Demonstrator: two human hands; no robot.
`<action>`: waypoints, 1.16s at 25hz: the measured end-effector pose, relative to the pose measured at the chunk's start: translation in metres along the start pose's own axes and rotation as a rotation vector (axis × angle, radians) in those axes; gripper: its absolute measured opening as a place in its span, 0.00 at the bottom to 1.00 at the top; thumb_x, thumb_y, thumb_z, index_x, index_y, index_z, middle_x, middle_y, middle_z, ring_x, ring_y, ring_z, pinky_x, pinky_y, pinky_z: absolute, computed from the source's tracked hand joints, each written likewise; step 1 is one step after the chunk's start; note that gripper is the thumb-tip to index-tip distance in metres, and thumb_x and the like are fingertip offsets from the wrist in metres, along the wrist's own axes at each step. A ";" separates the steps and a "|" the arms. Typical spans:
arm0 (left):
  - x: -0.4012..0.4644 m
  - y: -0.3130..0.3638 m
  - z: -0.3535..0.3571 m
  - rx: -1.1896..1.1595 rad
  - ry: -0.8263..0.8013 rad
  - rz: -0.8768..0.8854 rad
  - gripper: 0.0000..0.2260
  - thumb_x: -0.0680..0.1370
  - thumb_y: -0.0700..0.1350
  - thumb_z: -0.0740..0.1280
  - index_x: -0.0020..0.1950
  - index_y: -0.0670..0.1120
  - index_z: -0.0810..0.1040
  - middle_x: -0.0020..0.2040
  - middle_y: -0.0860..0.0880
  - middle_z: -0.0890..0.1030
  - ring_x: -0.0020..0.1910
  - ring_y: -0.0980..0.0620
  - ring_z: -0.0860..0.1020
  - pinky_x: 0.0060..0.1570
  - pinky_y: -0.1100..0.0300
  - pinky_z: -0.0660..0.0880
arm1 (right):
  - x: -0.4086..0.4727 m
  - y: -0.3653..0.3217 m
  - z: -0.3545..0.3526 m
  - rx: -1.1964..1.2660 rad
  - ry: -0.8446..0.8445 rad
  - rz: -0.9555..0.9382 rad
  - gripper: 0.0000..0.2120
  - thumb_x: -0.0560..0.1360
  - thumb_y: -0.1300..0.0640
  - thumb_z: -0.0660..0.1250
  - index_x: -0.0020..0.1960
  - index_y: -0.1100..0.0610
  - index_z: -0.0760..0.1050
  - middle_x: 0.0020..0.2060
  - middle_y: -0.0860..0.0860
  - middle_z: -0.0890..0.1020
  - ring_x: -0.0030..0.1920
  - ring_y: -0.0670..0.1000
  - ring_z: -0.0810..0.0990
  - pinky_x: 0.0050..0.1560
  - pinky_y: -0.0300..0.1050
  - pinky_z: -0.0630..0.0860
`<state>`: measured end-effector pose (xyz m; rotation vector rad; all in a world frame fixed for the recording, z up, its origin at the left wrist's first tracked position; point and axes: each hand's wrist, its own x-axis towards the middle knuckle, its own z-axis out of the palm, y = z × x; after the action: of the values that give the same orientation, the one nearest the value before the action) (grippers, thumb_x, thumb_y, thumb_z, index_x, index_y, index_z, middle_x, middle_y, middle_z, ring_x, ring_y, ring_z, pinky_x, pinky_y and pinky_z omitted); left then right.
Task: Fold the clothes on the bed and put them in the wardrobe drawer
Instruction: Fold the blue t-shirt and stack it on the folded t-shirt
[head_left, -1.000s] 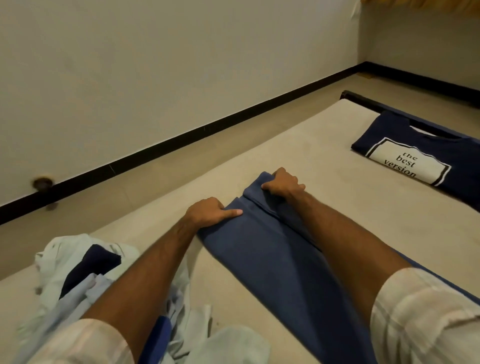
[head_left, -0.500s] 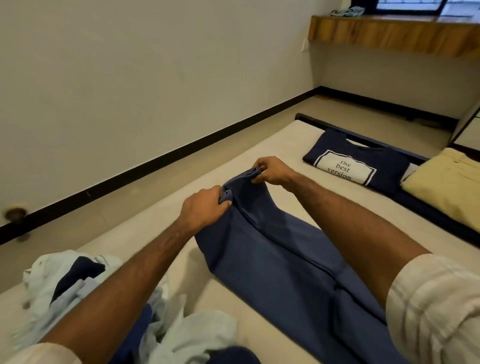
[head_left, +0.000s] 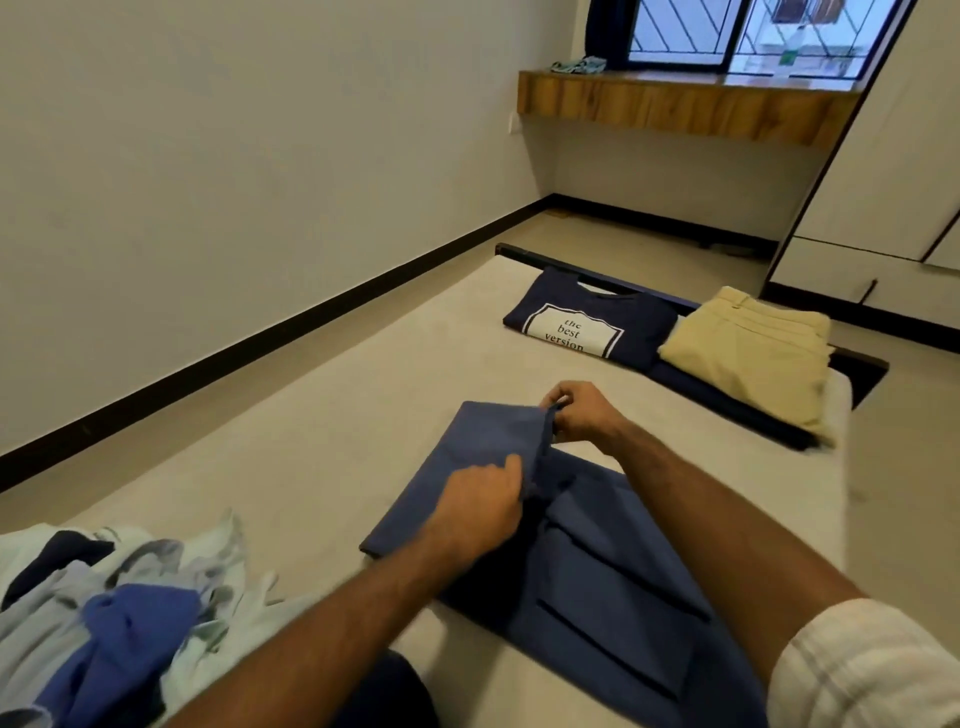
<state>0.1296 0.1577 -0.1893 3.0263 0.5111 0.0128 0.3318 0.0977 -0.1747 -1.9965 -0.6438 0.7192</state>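
Blue trousers (head_left: 597, 561) lie on the bed (head_left: 374, 395), with their leg end doubled back toward me. My left hand (head_left: 480, 506) pinches the near corner of that leg end, and my right hand (head_left: 582, 413) pinches the far corner, holding the cloth just above the lower layer. A folded navy T-shirt (head_left: 587, 322) with white print and folded beige trousers (head_left: 753, 353) rest at the far end of the bed. An unfolded heap of pale and blue clothes (head_left: 109, 613) sits at the near left.
The white wardrobe (head_left: 893, 171) with its low drawer front (head_left: 841, 291) stands at the far right, past the bed's foot. A wooden ledge (head_left: 685, 104) runs under the window. Bare floor lies between the bed and the left wall.
Both hands gripped the trouser leg end, lifted it off the bed and carried it back toward me over the rest of the trousers. My view rose, bringing the wardrobe and window into sight.
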 end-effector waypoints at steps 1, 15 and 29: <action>-0.002 0.008 0.015 0.041 -0.042 0.015 0.14 0.84 0.48 0.55 0.67 0.43 0.66 0.52 0.43 0.82 0.45 0.41 0.80 0.29 0.53 0.60 | 0.000 0.017 0.001 -0.019 0.018 0.023 0.11 0.72 0.77 0.66 0.43 0.63 0.78 0.40 0.66 0.82 0.37 0.59 0.81 0.41 0.56 0.82; 0.018 -0.099 0.061 -0.031 -0.007 -0.391 0.26 0.80 0.64 0.59 0.68 0.45 0.70 0.66 0.44 0.72 0.63 0.41 0.72 0.59 0.45 0.71 | -0.031 0.070 0.048 -0.813 0.191 -0.298 0.20 0.79 0.50 0.63 0.70 0.52 0.71 0.74 0.53 0.64 0.71 0.58 0.64 0.70 0.55 0.62; 0.054 -0.040 -0.048 -0.941 -0.215 -0.269 0.12 0.81 0.49 0.65 0.61 0.46 0.74 0.55 0.48 0.79 0.52 0.48 0.79 0.50 0.49 0.80 | -0.093 0.090 0.064 -0.520 0.008 -0.117 0.30 0.85 0.43 0.53 0.83 0.51 0.48 0.82 0.53 0.44 0.82 0.53 0.41 0.80 0.58 0.36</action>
<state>0.1669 0.2163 -0.1447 2.0053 0.6480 -0.0670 0.2368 0.0293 -0.2592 -2.4017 -1.0126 0.5038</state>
